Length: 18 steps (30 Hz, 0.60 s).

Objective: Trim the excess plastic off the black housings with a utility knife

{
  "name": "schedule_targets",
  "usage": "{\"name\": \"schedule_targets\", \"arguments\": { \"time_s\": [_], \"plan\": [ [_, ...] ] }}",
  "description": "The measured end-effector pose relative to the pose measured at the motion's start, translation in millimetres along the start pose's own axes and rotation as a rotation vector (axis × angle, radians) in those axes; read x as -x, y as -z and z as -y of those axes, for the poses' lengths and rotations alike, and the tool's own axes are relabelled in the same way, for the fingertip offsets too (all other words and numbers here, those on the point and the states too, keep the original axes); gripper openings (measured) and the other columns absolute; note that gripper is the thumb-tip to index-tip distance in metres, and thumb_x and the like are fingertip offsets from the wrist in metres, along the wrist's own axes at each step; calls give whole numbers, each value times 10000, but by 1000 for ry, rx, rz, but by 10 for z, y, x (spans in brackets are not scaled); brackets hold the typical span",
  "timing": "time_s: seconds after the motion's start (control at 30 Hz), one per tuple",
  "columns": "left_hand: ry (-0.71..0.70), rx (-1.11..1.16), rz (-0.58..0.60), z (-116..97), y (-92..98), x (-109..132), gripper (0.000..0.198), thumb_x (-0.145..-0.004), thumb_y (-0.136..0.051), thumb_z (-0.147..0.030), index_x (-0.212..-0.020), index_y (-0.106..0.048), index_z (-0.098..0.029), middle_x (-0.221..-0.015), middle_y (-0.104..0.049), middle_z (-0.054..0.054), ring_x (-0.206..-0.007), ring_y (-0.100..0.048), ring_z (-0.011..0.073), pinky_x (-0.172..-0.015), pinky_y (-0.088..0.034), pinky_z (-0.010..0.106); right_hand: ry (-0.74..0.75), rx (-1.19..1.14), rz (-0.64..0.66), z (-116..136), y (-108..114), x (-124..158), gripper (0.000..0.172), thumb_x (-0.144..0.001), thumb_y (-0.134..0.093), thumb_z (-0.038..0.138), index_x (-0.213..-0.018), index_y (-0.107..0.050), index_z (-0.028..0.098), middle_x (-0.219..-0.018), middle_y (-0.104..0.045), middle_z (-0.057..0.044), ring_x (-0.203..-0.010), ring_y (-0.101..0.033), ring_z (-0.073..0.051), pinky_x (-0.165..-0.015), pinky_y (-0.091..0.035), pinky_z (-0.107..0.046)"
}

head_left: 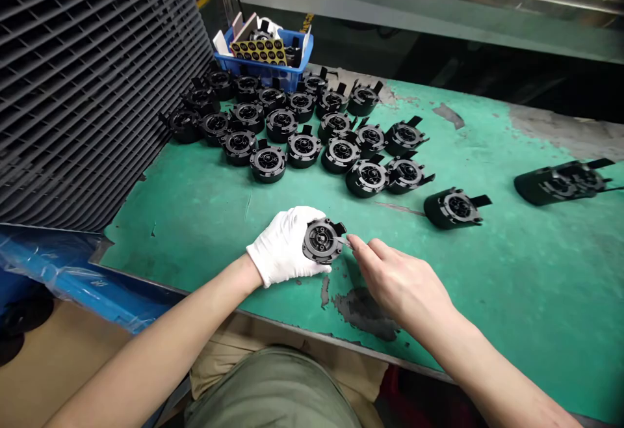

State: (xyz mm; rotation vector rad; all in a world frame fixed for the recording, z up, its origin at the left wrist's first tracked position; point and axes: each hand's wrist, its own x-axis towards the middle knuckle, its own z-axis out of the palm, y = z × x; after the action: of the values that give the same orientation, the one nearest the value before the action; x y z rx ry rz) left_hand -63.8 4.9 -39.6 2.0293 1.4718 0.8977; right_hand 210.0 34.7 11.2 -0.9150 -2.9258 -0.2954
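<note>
My left hand [287, 246], in a white glove, is wrapped round a round black plastic housing [322, 240]. The housing's open face, with a ring and inner hub, is turned up towards me, and a short tab sticks out at its upper right. My bare right hand [397, 278] is closed in a pinch on a thin metal tool [344, 240], whose tip reaches the housing's right rim. Most of that tool is hidden by the fingers, so its exact kind does not show. Both hands are above the green mat [219, 220] near its front edge.
Several similar black housings [269, 162] stand grouped at the back left, a single housing [453, 208] to the right and more housings [560, 181] farther right. Behind is a blue basket [287, 77] with a yellow sticker sheet [258, 51]. Stacked black grids [97, 77] rise at left.
</note>
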Motion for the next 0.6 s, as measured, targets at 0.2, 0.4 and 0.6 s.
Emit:
{"name": "schedule_targets", "arguments": {
  "time_s": [0.2,0.4,0.6],
  "plan": [
    [0,22,5,-88,53,-58,816,-628,-1060,-554,-1257,-660,-224,-1258,-750,127,-1191,-760,372,-1061,-631,533,73,17,15,-52,75,-33,533,-883,-500,-37,-1388,-619,87,-826,-599,-7,-608,-518,-168,-543,-271,-356],
    [2,29,12,-104,67,-74,758,-620,-1061,-557,-1183,-675,-227,-1211,-760,114,-1145,-768,365,-1018,-636,516,166,25,12,-170,124,-95,606,-844,-484,-70,-1429,-539,76,-845,-620,-5,-653,-568,-173,-555,-297,-345],
    [17,6,33,-115,88,-90,747,-610,-1066,-560,-1152,-670,-233,-1209,-765,111,-1146,-771,367,-1014,-634,515,222,11,-17,-166,157,-100,541,-881,-482,-70,-1405,-535,59,-830,-613,-2,-651,-580,-168,-555,-322,-337]
  ]
}}
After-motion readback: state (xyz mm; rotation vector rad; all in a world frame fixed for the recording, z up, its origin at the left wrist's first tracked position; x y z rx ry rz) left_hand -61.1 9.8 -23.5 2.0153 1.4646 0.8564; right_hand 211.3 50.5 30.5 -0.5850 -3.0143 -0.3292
